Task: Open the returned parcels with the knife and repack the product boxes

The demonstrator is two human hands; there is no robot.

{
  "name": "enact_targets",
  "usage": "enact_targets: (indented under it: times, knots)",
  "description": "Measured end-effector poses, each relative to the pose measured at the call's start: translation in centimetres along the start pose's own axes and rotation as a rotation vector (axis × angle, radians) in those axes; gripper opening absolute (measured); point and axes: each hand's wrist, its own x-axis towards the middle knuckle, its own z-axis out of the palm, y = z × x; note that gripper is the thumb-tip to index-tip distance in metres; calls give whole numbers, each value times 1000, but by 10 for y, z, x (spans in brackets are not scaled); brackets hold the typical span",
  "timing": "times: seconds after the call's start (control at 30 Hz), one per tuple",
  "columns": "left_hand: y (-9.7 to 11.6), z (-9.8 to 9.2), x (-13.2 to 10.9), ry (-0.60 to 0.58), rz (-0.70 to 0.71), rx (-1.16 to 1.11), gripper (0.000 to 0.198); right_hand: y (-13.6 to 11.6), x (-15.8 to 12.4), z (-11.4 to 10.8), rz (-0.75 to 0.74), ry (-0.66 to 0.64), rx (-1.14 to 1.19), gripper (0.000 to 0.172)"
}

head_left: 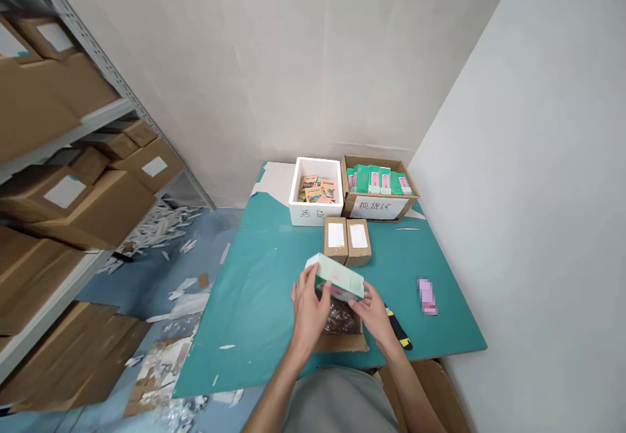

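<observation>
A light green and white product box (337,276) is held tilted between both hands, above the table. My left hand (310,306) grips its left end, thumb on the near side. At its right end, the fingers of my right hand (372,312) close on the lower corner. Beneath it lies an opened cardboard box (342,343) with dark, shiny wrapping (340,319) inside; my hands and the green box hide part of it. Just right of my right hand rests a yellow and black utility knife (400,328).
Two small labelled cartons (336,240) stand behind the hands. Further back are a white foam bin (315,214) with orange packets and a cardboard bin (376,208) of green boxes. A blurred pink item (427,296) lies right on the green table (244,296). Shelves of cartons (122,185) stand left.
</observation>
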Motion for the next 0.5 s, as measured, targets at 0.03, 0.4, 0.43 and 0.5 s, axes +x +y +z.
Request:
enact_targets:
  times: [0.03, 0.4, 0.43, 0.5]
  knots:
    - [19, -6, 10, 36, 74, -26, 47, -14, 2, 2, -11, 21, 36, 95]
    - [111, -67, 80, 237, 375, -359, 51, -145, 35, 91, -578, 378, -315, 84]
    - [105, -73, 80, 255, 342, -450, 54, -148, 33, 93, -565, 355, -226, 84]
    - [87, -82, 82, 256, 216, -640, 67, -154, 24, 95, -473, 265, 23, 86]
